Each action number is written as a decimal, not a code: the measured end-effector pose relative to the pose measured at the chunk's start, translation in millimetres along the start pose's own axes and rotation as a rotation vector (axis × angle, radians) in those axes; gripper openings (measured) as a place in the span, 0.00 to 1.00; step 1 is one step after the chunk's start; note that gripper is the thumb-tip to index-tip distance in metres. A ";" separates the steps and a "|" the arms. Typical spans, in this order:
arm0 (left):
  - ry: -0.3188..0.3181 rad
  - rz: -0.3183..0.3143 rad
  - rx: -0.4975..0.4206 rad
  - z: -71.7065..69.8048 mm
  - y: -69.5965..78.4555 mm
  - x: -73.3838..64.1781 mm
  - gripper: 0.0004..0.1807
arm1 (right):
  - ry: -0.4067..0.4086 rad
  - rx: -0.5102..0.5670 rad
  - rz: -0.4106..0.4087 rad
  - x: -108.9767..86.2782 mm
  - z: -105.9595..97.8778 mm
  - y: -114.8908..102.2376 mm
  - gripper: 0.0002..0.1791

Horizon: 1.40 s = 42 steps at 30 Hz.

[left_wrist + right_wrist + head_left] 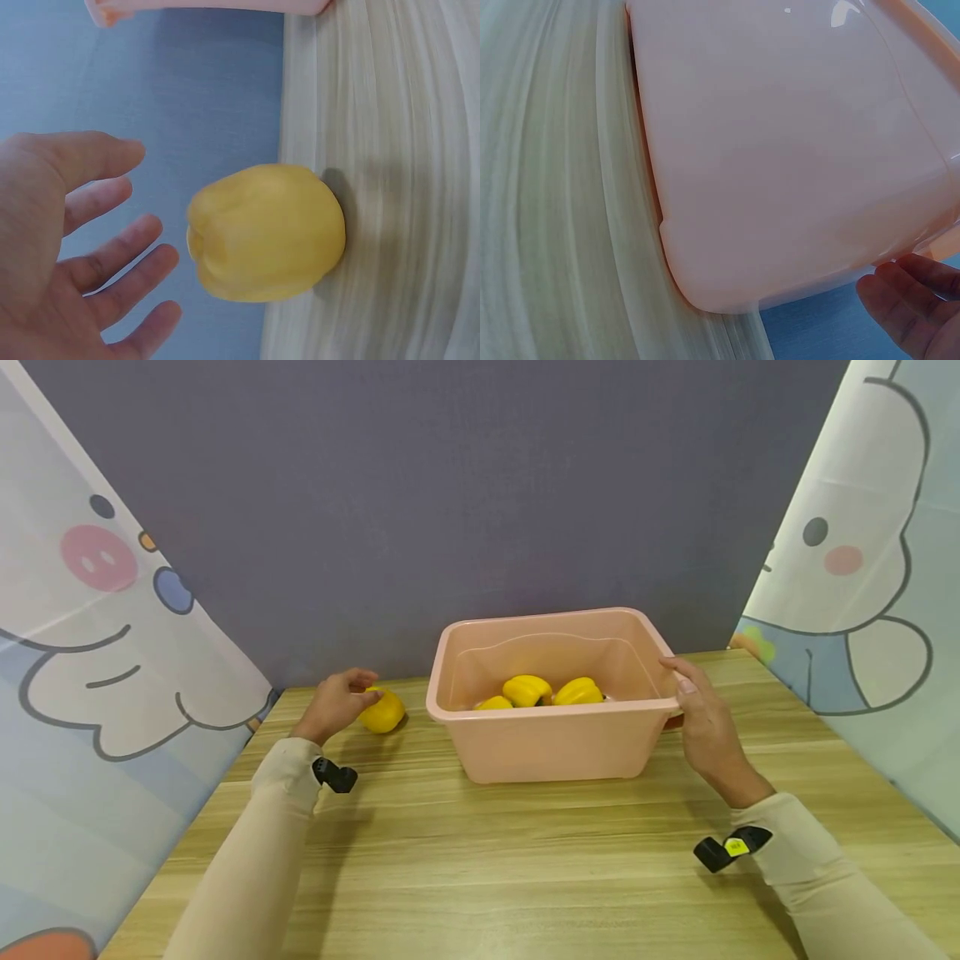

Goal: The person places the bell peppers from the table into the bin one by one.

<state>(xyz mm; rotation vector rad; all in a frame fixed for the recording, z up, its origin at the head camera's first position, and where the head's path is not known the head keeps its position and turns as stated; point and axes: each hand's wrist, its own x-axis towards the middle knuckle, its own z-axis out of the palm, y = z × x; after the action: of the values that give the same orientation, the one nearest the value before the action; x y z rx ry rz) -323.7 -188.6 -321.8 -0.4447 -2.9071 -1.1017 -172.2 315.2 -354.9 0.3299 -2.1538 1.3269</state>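
A yellow bell pepper (386,714) stands on the table at the left. Close by it is my left hand (333,703), its fingers spread and loosely bent. In the left wrist view a gap shows between these fingertips (166,259) and the pepper (270,232). My right hand (708,731) grips the right end of a pink plastic bin (555,745), thumb over the rim and fingers beneath it. Inside the bin lie three yellow peppers (527,690), partly hidden by the front wall. The right wrist view shows the bin's side (780,165) with the fingertips under its rim.
The wood-grain table (480,868) reaches back to a dark grey panel (465,510). Cartoon-printed sheets (97,635) hang along the left and right sides. The bin stands near the back edge, to the right of the loose pepper.
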 end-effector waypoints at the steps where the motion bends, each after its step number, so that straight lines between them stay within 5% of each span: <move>1: 0.001 0.001 -0.001 -0.2 -1.1 -0.3 0.25 | -0.002 -0.001 -0.001 0.2 -0.1 -0.1 0.25; 42: -0.013 -0.108 -0.027 10.0 -36.7 6.6 0.48 | 0.007 -0.011 -0.007 0.2 0.3 0.9 0.25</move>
<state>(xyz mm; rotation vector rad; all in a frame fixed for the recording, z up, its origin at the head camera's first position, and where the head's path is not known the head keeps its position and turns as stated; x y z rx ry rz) -338.7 -206.6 -352.6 -0.3000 -2.9625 -1.1568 -173.0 315.3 -355.5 0.3276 -2.1511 1.3103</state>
